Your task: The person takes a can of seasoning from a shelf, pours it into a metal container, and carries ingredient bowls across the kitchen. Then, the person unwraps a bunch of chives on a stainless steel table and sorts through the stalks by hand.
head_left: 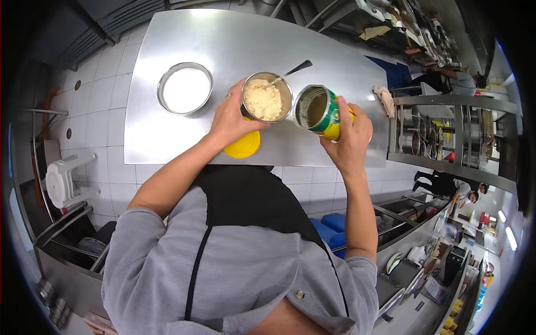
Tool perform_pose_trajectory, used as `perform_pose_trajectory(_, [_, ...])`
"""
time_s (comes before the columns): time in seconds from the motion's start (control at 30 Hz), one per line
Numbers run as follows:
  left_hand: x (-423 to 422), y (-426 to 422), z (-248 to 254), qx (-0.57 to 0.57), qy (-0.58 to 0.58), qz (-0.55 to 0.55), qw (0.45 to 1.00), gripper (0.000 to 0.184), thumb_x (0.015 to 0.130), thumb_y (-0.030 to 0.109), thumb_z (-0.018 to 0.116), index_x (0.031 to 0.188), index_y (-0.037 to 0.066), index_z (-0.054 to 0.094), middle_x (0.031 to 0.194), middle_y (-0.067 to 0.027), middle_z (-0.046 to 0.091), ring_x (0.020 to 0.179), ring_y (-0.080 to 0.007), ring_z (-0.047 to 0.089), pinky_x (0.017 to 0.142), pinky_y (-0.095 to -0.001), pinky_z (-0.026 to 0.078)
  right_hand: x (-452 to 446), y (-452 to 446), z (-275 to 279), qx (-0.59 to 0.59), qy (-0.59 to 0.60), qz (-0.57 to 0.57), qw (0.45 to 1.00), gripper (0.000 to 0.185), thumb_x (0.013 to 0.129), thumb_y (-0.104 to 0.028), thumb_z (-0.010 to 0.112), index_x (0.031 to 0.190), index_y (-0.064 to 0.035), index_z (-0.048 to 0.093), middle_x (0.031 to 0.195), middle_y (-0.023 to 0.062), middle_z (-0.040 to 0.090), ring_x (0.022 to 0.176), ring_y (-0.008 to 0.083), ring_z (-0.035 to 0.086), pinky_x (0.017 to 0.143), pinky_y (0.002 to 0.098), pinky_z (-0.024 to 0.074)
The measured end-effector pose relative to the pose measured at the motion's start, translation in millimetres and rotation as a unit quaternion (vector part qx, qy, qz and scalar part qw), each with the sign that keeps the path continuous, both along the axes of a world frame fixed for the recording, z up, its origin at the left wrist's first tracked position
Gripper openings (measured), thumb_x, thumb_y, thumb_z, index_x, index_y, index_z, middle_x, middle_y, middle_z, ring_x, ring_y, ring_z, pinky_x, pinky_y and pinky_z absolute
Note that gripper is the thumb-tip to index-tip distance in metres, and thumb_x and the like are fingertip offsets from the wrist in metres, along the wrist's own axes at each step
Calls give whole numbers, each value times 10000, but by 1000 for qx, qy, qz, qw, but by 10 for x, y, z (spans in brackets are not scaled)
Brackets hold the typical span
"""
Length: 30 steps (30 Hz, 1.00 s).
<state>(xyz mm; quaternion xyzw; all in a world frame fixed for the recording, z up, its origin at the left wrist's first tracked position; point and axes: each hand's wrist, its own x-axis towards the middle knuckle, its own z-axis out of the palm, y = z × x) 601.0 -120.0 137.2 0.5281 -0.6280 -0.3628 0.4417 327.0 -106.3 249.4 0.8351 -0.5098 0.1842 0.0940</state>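
My left hand (230, 120) is wrapped round the side of a metal container (286, 96) that holds a pale yellow powder (263, 101). A spoon (300, 67) stands in the powder, its handle leaning to the upper right. In my right hand (353, 138) is a green and yellow tin can (330, 126), tilted so that its open mouth faces the metal container. Some contents show inside the can, but I cannot make out what they are. A yellow plastic lid (243, 146) lies on the table just below my left hand.
On the steel table (184, 39) a round metal bowl of white powder (186, 89) stands to the left. A cloth (384, 101) lies at the right edge. A white plastic stool (64, 180) is on the floor at left. Other people (446, 187) are at the far right, near shelves.
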Motion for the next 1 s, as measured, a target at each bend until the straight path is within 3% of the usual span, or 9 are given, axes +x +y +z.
perform_pose_trajectory(0.07, [-27, 15, 6, 7, -9, 4, 1000, 1081, 589, 293, 920, 1462, 41, 334, 1358, -217, 523, 1230, -390, 551, 1019, -437, 466, 124, -74, 116, 3, 52, 33, 998, 1006, 519, -90, 846, 1444, -271, 494, 1236, 160, 533, 1145, 363, 511, 981, 521, 379])
perform_pose_trajectory(0.17, [-28, 39, 82, 13, -17, -5, 1000, 1063, 593, 289, 913, 1456, 45, 343, 1367, -216, 521, 1230, -390, 550, 1009, -436, 472, 260, -208, 148, -15, 144, 44, 988, 986, 540, -85, 832, 1443, -289, 493, 1235, 159, 532, 1146, 349, 515, 989, 520, 377])
perform_pose_trajectory(0.2, [-23, 46, 128, 15, -18, -9, 1000, 1056, 595, 288, 911, 1454, 46, 347, 1369, -215, 521, 1230, -391, 549, 1007, -436, 473, 304, -223, 180, -17, 143, 51, 988, 878, 631, -65, 770, 1429, -314, 503, 1214, 147, 547, 1115, 333, 538, 985, 530, 391])
perform_pose_trajectory(0.3, [-24, 74, 244, 32, -18, -23, 999, 1027, 602, 283, 900, 1445, 45, 363, 1378, -211, 519, 1221, -393, 553, 986, -442, 487, 339, -319, 109, -65, 253, 73, 962, 779, 723, -55, 693, 1420, -346, 501, 1190, 137, 562, 1079, 316, 564, 970, 541, 408])
perform_pose_trajectory(0.4, [-45, 66, 157, 62, 2, -15, 998, 1032, 589, 277, 911, 1448, 70, 379, 1378, -200, 516, 1248, -377, 538, 1016, -436, 469, 366, -336, 142, -82, 242, 89, 963, 705, 805, -59, 621, 1418, -379, 486, 1177, 130, 573, 1062, 305, 580, 960, 550, 417])
perform_pose_trajectory(0.5, [-59, 71, 95, -4, -19, -9, 1000, 1011, 606, 291, 887, 1438, 42, 370, 1387, -203, 515, 1173, -389, 589, 949, -452, 513, 415, -350, 142, -86, 270, 93, 955, 694, 825, -87, 621, 1427, -392, 465, 1190, 130, 571, 1070, 302, 583, 968, 552, 413])
perform_pose_trajectory(0.7, [-36, 84, 140, 25, -27, -18, 999, 1038, 603, 332, 882, 1448, 42, 352, 1388, -210, 510, 1163, -402, 590, 939, -473, 518, 443, -353, 137, -118, 271, 102, 950, 688, 827, -99, 619, 1426, -397, 460, 1191, 130, 570, 1076, 301, 586, 961, 543, 408])
perform_pose_trajectory(0.8, [-37, 77, 126, 18, -20, -14, 1000, 1035, 605, 333, 881, 1447, 45, 354, 1385, -210, 512, 1157, -405, 593, 933, -477, 520, 455, -340, 184, -122, 329, 105, 931, 695, 825, -100, 625, 1427, -404, 457, 1194, 132, 570, 1087, 303, 582, 960, 543, 402])
perform_pose_trajectory(1.0, [-42, 69, 65, 5, -18, -9, 1000, 1035, 603, 333, 882, 1448, 50, 355, 1378, -212, 519, 1146, -409, 598, 930, -477, 522, 399, -348, 155, -113, 307, 101, 940, 678, 828, -90, 617, 1413, -403, 479, 1200, 136, 571, 1105, 310, 572, 964, 550, 395])
